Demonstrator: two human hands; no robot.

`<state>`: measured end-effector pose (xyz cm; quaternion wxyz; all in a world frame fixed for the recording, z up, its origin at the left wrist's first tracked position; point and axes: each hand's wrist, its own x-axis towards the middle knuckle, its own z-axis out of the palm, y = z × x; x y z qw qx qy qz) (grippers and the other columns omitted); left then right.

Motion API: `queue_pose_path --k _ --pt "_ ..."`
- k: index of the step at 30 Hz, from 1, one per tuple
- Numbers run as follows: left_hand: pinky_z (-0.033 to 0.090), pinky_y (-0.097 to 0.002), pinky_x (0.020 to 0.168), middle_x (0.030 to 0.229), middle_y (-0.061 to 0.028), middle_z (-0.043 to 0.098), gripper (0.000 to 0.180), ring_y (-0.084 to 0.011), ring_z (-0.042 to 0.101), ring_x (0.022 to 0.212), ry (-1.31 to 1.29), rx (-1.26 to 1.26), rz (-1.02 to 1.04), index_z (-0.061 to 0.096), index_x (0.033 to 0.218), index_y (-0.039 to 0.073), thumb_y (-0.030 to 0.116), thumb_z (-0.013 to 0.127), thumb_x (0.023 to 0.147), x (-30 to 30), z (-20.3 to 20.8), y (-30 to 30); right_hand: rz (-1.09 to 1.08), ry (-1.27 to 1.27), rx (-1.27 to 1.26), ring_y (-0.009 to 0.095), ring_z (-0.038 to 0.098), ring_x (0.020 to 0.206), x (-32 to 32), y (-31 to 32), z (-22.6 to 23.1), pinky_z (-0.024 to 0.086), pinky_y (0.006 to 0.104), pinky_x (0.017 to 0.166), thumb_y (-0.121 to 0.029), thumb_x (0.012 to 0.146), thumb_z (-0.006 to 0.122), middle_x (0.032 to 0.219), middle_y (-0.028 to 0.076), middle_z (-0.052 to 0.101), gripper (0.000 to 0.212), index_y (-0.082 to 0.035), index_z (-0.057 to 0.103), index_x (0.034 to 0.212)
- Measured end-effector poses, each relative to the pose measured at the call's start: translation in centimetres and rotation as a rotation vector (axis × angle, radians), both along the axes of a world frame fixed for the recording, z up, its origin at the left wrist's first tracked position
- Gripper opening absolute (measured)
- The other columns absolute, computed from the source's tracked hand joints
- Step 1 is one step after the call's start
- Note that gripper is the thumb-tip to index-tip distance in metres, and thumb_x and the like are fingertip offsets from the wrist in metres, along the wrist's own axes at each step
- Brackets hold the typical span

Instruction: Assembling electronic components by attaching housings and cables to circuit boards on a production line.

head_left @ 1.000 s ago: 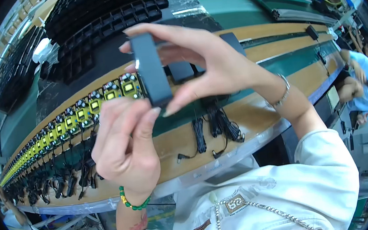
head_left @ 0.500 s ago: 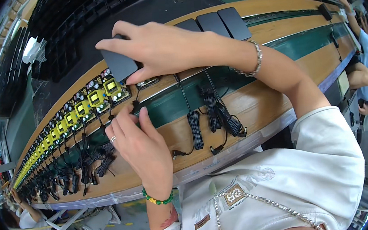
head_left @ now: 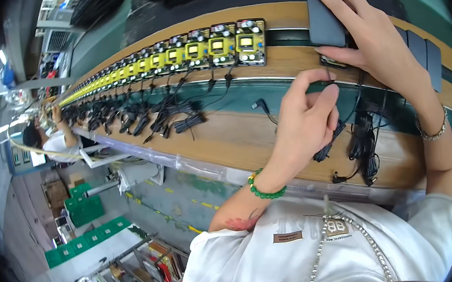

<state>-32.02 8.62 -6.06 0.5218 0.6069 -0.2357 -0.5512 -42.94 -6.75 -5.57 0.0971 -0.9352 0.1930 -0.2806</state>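
Note:
My right hand (head_left: 386, 41) grips a black plastic adapter cover (head_left: 324, 20), fingers over its top and thumb at its lower edge. Just below the cover a small part of a circuit board (head_left: 334, 62) shows; the rest is hidden by the cover and hand. Beside it, my left hand (head_left: 308, 110) has thumb and forefinger pinched on a black cord (head_left: 332, 81) close to that board. Further along, the cord's bundled length (head_left: 330, 144) hangs partly behind my left hand.
To the left, a long row of circuit boards (head_left: 246, 42) with yellow transformers runs along the wooden bench, their bundled cords (head_left: 188, 124) trailing toward me. More black covers (head_left: 433, 64) stand right of my right hand, with cord bundles (head_left: 363, 140) below. A person (head_left: 61, 142) works at the far left.
My view has swung left, so the row of boards sits further right in it. The cover stays in my right hand; my left fingers have closed on the cord.

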Motion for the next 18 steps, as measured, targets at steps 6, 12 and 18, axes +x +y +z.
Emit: queue_pose_path --k 6,12,18 --pt "0.02 -0.0205 0.034 0.056 0.0032 0.042 0.025 -0.0036 0.026 0.04 0.414 -0.045 0.215 0.056 0.122 0.007 0.007 0.056 0.097 -2.2 0.3 -0.4 -0.012 -0.044 -0.045 0.025 0.058 0.074 -0.8 -0.2 0.4 0.05 0.0355 0.07 -0.015 0.073 0.081 0.12 0.009 0.049 0.082 -0.013 0.044 0.146" --pt "0.018 -0.0202 0.035 0.056 0.0039 0.042 0.018 -0.0032 0.027 0.041 0.329 -0.122 0.247 0.057 0.113 0.008 0.002 0.057 0.096 -1.3 0.2 -1.2 -0.045 -0.081 -0.174 0.028 0.066 0.058 0.3 -1.8 -0.7 0.055 0.0336 0.054 -0.024 0.073 0.082 0.094 0.014 0.056 0.054 -0.001 0.052 0.112" --pt "0.018 -0.0205 0.036 0.057 0.0029 0.042 0.015 -0.0035 0.027 0.042 0.213 0.025 0.104 0.059 0.109 0.001 0.014 0.054 0.103 -1.4 2.0 0.0 -0.109 0.094 -0.088 0.021 0.058 0.056 -1.9 -1.3 0.4 0.053 0.0283 0.055 -0.025 0.073 0.083 0.096 0.011 0.051 0.064 0.0 0.051 0.123"
